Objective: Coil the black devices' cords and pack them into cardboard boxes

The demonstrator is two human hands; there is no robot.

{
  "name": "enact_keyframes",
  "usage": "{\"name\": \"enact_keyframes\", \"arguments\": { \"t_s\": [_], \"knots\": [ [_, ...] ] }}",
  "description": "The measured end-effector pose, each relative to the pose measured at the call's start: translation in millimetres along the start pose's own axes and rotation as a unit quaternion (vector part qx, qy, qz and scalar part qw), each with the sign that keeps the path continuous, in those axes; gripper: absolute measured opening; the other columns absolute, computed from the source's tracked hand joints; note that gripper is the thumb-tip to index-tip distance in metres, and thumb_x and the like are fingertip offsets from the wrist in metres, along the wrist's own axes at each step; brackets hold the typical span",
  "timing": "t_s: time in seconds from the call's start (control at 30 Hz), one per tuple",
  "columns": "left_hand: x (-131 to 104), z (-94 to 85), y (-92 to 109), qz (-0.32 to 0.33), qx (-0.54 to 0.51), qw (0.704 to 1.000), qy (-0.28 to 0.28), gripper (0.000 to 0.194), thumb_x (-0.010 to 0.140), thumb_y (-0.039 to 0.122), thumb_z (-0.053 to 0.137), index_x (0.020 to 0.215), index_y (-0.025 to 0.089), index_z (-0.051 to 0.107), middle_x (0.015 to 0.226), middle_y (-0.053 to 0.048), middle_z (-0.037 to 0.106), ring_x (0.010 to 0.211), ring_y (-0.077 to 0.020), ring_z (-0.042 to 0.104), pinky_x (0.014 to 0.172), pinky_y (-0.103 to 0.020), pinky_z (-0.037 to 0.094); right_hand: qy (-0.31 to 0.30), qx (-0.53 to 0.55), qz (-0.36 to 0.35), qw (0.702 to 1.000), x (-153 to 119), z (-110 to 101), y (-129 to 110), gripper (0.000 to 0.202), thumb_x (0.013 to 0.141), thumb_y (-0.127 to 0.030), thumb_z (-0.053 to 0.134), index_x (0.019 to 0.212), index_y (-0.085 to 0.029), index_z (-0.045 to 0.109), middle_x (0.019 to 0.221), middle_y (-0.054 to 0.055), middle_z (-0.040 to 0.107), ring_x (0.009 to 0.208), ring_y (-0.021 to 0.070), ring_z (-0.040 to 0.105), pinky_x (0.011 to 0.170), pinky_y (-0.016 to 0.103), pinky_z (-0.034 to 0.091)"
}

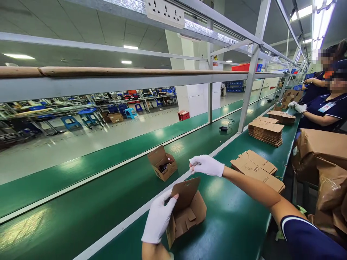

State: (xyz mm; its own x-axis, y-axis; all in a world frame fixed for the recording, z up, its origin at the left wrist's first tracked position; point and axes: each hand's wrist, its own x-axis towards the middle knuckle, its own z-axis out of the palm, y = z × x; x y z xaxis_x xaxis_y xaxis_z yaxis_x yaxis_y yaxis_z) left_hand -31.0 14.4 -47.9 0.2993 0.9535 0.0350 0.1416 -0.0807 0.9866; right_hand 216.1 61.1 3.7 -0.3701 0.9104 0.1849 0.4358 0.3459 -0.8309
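Left hand [159,218], white-gloved, pinches the raised flap of an open cardboard carton [187,211] at the bench's [233,224] near edge; nothing shows inside it. Right hand [207,165] hovers beyond, fingers curled around something small, unclear what. On the conveyor belt [108,191], a second open box [162,163] holds a dark item. Three piles of flat cartons [257,169] line the bench toward a gloved co-worker [322,110].
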Motion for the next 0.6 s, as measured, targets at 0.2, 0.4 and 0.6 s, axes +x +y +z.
{"name": "enact_keyframes", "arguments": {
  "t_s": [0.2,0.4,0.6],
  "knots": [
    [-4,-18.3,-10,-0.006,-0.004,1.0,0.014,0.057,0.075,0.055,0.067,0.113,0.012,0.066,0.118,-0.013,0.062,0.118,-0.0334,0.052,0.109,-0.048,0.036,-0.171,0.002,-0.006,0.985,23,9,2,0.019,0.084,-0.021,0.062,0.1,-0.017,0.07,0.105,0.001,0.066,0.1,0.0177,0.059,0.087,0.023,0.044],
    [-6,-18.0,-9,0.003,-0.008,0.999,-0.038,0.052,0.079,0.052,0.065,0.114,0.013,0.065,0.119,-0.013,0.062,0.115,-0.0331,0.053,0.106,-0.048,0.038,-0.345,0.064,0.046,0.935,24,14,7,0.024,0.088,-0.025,0.059,0.104,-0.009,0.069,0.094,0.003,0.067,0.088,0.016,0.061,0.077,0.022,0.048],
    [-7,-8.4,3,0.022,0.018,0.997,-0.068,0.046,0.081,0.051,0.062,0.107,0.014,0.068,0.112,-0.011,0.065,0.106,-0.0306,0.057,0.1,-0.043,0.043,-0.348,0.061,0.048,0.934,20,19,-3,0.016,0.077,-0.023,0.07,0.084,-0.009,0.067,0.085,0.002,0.066,0.08,0.0154,0.061,0.073,0.021,0.049]
  ]
}}
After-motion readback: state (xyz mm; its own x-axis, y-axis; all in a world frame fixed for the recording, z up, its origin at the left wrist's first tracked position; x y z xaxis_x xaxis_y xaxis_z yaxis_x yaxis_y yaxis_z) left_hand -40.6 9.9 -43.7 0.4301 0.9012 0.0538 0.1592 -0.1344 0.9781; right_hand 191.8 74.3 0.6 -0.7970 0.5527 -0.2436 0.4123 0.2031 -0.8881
